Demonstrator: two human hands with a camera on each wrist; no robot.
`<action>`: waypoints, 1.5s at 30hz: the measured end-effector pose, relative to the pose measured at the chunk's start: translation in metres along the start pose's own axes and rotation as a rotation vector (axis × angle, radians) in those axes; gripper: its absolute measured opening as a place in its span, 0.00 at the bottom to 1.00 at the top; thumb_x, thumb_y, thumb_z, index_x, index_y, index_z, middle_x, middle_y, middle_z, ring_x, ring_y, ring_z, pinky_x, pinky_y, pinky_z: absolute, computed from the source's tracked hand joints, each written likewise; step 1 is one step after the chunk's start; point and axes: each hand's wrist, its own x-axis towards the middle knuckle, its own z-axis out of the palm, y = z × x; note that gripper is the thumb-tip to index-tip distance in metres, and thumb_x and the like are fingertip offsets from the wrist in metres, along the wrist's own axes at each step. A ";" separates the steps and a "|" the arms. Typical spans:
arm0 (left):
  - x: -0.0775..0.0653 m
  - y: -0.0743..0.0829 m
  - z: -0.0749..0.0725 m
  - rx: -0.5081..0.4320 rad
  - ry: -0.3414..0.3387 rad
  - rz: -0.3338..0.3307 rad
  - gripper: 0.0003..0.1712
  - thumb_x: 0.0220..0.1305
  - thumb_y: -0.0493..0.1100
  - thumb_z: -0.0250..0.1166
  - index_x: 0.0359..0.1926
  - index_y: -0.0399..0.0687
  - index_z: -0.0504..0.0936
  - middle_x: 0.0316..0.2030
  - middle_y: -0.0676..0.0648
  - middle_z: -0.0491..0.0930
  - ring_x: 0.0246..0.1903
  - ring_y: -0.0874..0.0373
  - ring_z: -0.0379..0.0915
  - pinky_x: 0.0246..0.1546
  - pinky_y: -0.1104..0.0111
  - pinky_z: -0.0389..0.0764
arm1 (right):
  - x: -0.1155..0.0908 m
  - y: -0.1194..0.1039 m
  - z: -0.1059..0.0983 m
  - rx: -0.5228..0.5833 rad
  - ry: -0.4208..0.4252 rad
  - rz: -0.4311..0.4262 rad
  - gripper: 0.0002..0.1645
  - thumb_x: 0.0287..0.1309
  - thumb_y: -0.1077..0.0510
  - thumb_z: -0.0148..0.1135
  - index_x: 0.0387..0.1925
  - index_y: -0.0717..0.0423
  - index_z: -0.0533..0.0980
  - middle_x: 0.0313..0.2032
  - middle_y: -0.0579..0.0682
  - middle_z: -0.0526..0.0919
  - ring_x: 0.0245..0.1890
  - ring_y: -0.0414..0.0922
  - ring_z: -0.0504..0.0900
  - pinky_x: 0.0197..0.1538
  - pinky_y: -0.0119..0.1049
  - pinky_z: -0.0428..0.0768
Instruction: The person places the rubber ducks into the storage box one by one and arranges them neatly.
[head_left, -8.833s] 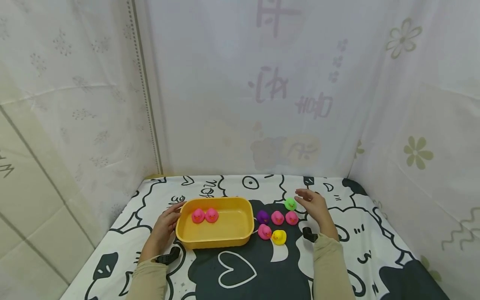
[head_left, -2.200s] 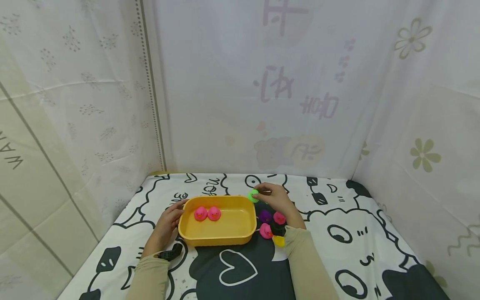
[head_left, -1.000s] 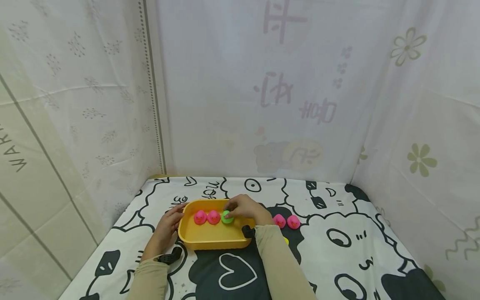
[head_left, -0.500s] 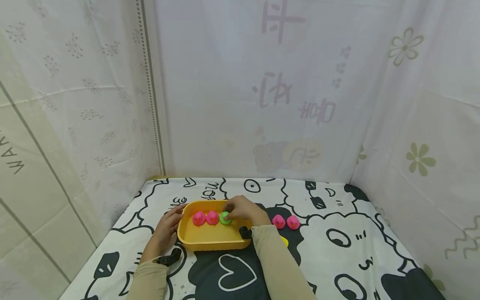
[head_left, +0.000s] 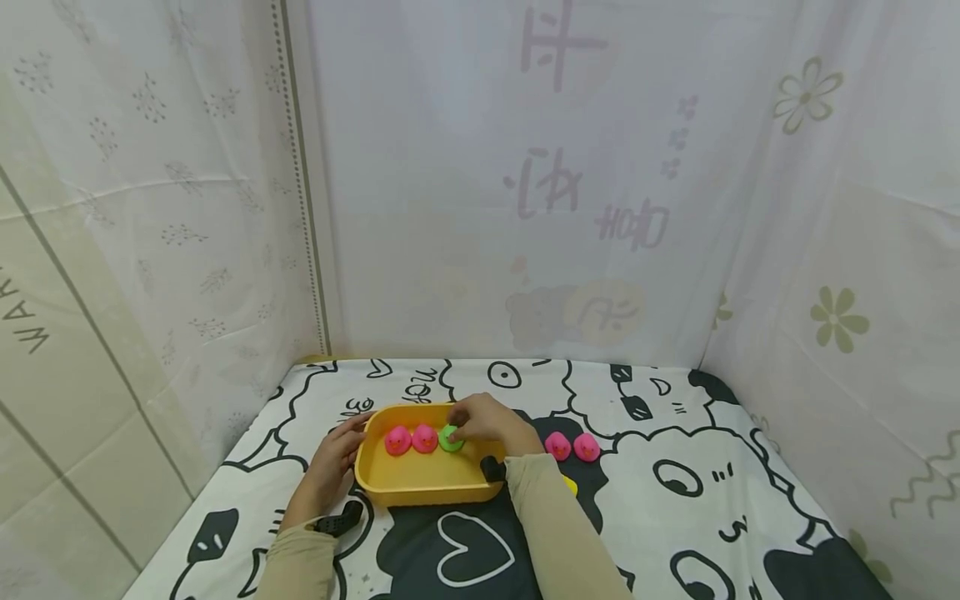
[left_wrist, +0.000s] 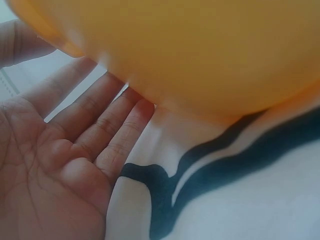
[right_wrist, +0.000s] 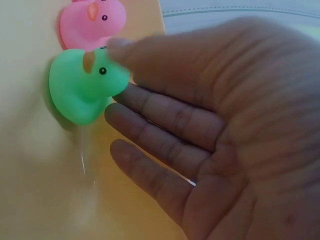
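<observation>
A yellow tray [head_left: 427, 482] stands on the table. Two pink rubber ducks [head_left: 397, 440] sit side by side in it. To their right, my right hand [head_left: 491, 421] pinches a green rubber duck [head_left: 448, 439], which is on the tray floor; in the right wrist view, the thumb lies at the head of the green duck [right_wrist: 82, 92]. My left hand [head_left: 327, 467] touches the tray's left side with mostly straight fingers. The left wrist view has its fingertips against the tray wall [left_wrist: 190, 55].
Right of the tray are two more pink rubber ducks [head_left: 557, 446]. Part of a yellow rubber duck [head_left: 571, 484] shows past my right sleeve [head_left: 558, 521], which hides things behind it. Patterned curtains [head_left: 480, 208] surround the table at the back and sides.
My right hand has carried the green duck from the table into the tray, beside the pink ducks. In the last second it has barely moved. The left hand has stayed at the tray.
</observation>
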 end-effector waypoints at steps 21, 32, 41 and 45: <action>-0.002 0.000 -0.001 0.020 0.005 0.007 0.29 0.73 0.43 0.50 0.74 0.48 0.65 0.68 0.38 0.67 0.55 0.47 0.72 0.50 0.73 0.78 | -0.033 0.014 -0.028 0.100 0.125 -0.033 0.36 0.54 0.33 0.69 0.55 0.53 0.81 0.45 0.39 0.86 0.47 0.40 0.83 0.54 0.43 0.81; -0.002 0.001 -0.002 0.024 -0.010 0.018 0.29 0.73 0.43 0.50 0.74 0.47 0.65 0.67 0.38 0.68 0.54 0.47 0.72 0.51 0.72 0.78 | -0.051 0.045 -0.039 0.139 0.227 -0.021 0.28 0.58 0.35 0.67 0.53 0.46 0.82 0.45 0.38 0.86 0.48 0.41 0.83 0.56 0.45 0.80; -0.002 0.002 0.000 0.027 -0.007 0.032 0.29 0.73 0.42 0.49 0.73 0.47 0.66 0.65 0.38 0.69 0.49 0.49 0.72 0.45 0.72 0.78 | -0.071 0.064 -0.048 0.194 0.257 -0.016 0.22 0.59 0.39 0.68 0.52 0.41 0.82 0.45 0.39 0.86 0.50 0.43 0.83 0.57 0.47 0.80; -0.002 0.002 0.000 0.006 -0.007 0.033 0.29 0.73 0.42 0.50 0.73 0.47 0.66 0.64 0.38 0.70 0.47 0.50 0.71 0.43 0.72 0.78 | -0.077 0.080 -0.047 0.190 0.249 0.013 0.25 0.60 0.39 0.68 0.53 0.47 0.82 0.46 0.40 0.86 0.51 0.44 0.83 0.57 0.47 0.80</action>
